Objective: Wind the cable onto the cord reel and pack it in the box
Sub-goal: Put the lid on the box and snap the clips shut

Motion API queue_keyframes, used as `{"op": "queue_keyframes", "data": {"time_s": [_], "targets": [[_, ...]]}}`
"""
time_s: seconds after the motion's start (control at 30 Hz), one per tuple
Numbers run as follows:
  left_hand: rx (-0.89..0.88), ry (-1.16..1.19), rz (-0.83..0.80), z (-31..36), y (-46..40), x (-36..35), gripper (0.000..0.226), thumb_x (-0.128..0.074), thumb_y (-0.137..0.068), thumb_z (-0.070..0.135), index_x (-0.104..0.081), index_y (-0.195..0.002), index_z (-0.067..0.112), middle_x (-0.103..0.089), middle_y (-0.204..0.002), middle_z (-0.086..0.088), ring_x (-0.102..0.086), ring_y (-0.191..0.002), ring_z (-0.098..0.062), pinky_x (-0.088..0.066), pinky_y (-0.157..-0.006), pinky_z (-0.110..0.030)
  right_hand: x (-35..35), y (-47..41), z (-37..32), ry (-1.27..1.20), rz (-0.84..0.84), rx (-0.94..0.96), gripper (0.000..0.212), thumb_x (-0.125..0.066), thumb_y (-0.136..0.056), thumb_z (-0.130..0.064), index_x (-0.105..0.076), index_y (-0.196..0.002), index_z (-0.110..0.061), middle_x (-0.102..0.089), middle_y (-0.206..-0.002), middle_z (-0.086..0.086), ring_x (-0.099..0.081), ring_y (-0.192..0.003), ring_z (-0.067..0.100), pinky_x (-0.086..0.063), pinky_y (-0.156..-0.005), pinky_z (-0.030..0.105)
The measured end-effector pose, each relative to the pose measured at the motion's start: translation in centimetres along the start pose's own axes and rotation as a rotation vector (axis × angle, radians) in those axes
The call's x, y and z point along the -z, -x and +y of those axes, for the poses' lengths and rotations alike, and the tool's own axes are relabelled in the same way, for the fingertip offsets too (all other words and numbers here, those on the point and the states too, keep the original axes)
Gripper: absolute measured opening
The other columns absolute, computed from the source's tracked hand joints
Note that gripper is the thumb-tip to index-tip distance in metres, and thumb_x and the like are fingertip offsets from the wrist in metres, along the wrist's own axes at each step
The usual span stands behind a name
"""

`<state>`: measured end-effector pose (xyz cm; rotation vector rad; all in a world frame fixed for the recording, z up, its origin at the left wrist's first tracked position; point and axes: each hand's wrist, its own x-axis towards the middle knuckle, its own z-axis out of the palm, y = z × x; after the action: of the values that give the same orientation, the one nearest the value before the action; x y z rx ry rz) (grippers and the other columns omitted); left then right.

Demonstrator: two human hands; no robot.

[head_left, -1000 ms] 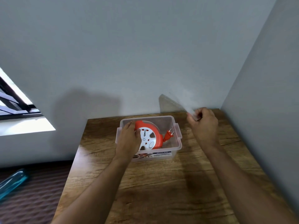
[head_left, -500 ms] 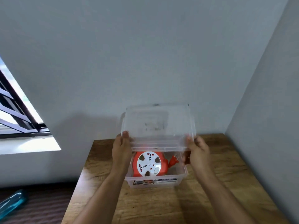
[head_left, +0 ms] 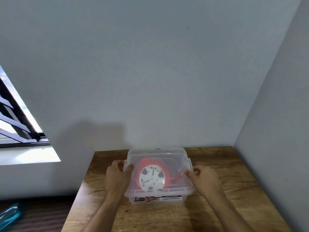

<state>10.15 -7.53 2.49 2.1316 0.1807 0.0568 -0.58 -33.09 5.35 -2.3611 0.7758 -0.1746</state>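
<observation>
Left hand point(head_left: 117, 173) & right hand point(head_left: 203, 177) each grip a side edge of the clear lid point(head_left: 158, 158) atop the box point(head_left: 157, 199) on the table point(head_left: 217, 206); cord reel point(head_left: 152, 176) w/ cable inside. Risk: uneven pressing may leave one side unlatched.

Lid point(head_left: 158, 158) now down on box point(head_left: 157, 199)

Plain room corner: wooden table point(head_left: 225, 166), bare grey walls point(head_left: 150, 64), barred window point(head_left: 18, 124).

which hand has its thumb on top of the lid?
The left hand: its thumb lies over the lid by the box's left edge. The right hand grips the right edge from the side, fingers curled, no thumb seen on top.
</observation>
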Motion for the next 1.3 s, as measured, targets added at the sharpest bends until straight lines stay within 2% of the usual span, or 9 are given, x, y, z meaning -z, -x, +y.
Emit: {"op": "queue_keyframes", "data": {"time_s": [0.13, 0.23, 0.47, 0.67, 0.77, 0.83, 0.93, 1.13, 1.3], "targets": [[0.048, 0.03, -0.025, -0.7, 0.3, -0.8, 0.047, -0.072, -0.094, 0.034, -0.062, -0.133, 0.009, -0.071, -0.108, -0.005, -0.066, -0.075, -0.012, -0.048, -0.052, -0.022, -0.1, -0.2, -0.3, 0.032, -0.057, -0.077, 0.024, -0.073, -0.086, -0.044, -0.077, -0.09, -0.022, -0.058, -0.062, -0.019, -0.053, -0.053, -0.007, -0.029, -0.035, 0.011], [0.087, 0.107, 0.024, -0.9, 0.6, -0.8, 0.04, -0.073, -0.092, 0.031, -0.067, -0.126, 0.011, -0.064, -0.089, 0.011, -0.065, -0.076, -0.008, -0.049, -0.054, -0.025, -0.1, -0.9, -0.7, 0.032, -0.107, -0.115, 0.026, -0.078, -0.081, -0.046, -0.074, -0.08, -0.02, -0.067, -0.066, -0.01, -0.063, -0.055, 0.003, -0.037, -0.041, 0.017], [0.19, 0.134, -0.036, -0.8, -0.6, -0.6, 0.022, -0.076, -0.09, 0.029, -0.076, -0.108, 0.015, -0.072, -0.089, 0.003, -0.066, -0.073, -0.01, -0.047, -0.053, -0.024, 0.4, -3.3, -1.6, -0.05, -0.267, -0.242, 0.019, -0.083, -0.08, -0.017, -0.071, -0.076, -0.003, -0.074, -0.069, 0.009, -0.071, -0.048, 0.018, -0.055, -0.044, 0.027], [0.525, 0.403, -0.16, -0.1, -1.9, -0.3, 0.005, -0.071, -0.091, 0.008, -0.067, -0.092, 0.007, -0.071, -0.093, -0.012, -0.07, -0.082, -0.032, -0.059, -0.065, -0.042, 1.0, -5.3, -2.5, -0.067, -0.467, -0.335, 0.009, -0.077, -0.081, 0.001, -0.074, -0.076, 0.008, -0.075, -0.072, 0.019, -0.075, -0.065, 0.032, -0.064, -0.065, 0.045], [0.507, 0.378, -0.115, 0.4, -1.5, -0.9, 0.016, -0.065, -0.093, 0.007, -0.062, -0.077, 0.01, -0.069, -0.085, -0.011, -0.066, -0.07, -0.028, -0.055, -0.058, -0.035, 1.1, -5.7, -2.0, -0.092, -0.545, -0.353, 0.005, -0.077, -0.08, 0.0, -0.076, -0.083, 0.003, -0.077, -0.081, 0.016, -0.076, -0.069, 0.031, -0.063, -0.07, 0.049], [0.498, 0.395, -0.096, 0.7, -1.1, -1.2, 0.004, -0.066, -0.09, 0.007, -0.064, -0.092, 0.005, -0.068, -0.099, -0.015, -0.067, -0.078, -0.031, -0.06, -0.067, -0.04, 1.2, -6.0, -1.3, -0.137, -0.594, -0.377, 0.011, -0.078, -0.077, -0.001, -0.076, -0.088, 0.001, -0.075, -0.086, 0.016, -0.074, -0.074, 0.034, -0.062, -0.075, 0.054], [0.588, 0.473, -0.16, 0.7, -1.1, -0.7, 0.047, -0.07, -0.087, 0.012, -0.056, -0.13, 0.001, -0.067, -0.121, -0.018, -0.069, -0.104, -0.042, -0.06, -0.09, -0.06, 1.1, -6.1, 0.0, -0.232, -0.705, -0.409, 0.024, -0.082, -0.076, -0.011, -0.072, -0.095, -0.001, -0.069, -0.075, 0.013, -0.064, -0.071, 0.031, -0.06, -0.078, 0.055], [0.622, 0.486, -0.323, 0.6, -1.3, -0.2, 0.032, -0.063, -0.091, 0.015, -0.064, -0.121, 0.005, -0.071, -0.117, -0.02, -0.07, -0.105, -0.043, -0.059, -0.091, -0.059, 0.4, -5.8, 1.2, -0.402, -0.751, -0.404, 0.027, -0.077, -0.084, -0.014, -0.07, -0.105, 0.001, -0.069, -0.1, 0.02, -0.067, -0.093, 0.036, -0.06, -0.078, 0.054], [0.649, 0.541, -0.366, 0.5, -1.6, 0.4, 0.024, -0.066, -0.089, 0.013, -0.067, -0.111, 0.005, -0.074, -0.107, -0.019, -0.071, -0.095, -0.041, -0.06, -0.077, -0.052, 0.1, -5.9, -0.1, -0.382, -0.637, -0.353, 0.013, -0.074, -0.083, 0.0, -0.073, -0.095, -0.002, -0.078, -0.086, 0.014, -0.075, -0.083, 0.03, -0.063, -0.068, 0.043]]}}
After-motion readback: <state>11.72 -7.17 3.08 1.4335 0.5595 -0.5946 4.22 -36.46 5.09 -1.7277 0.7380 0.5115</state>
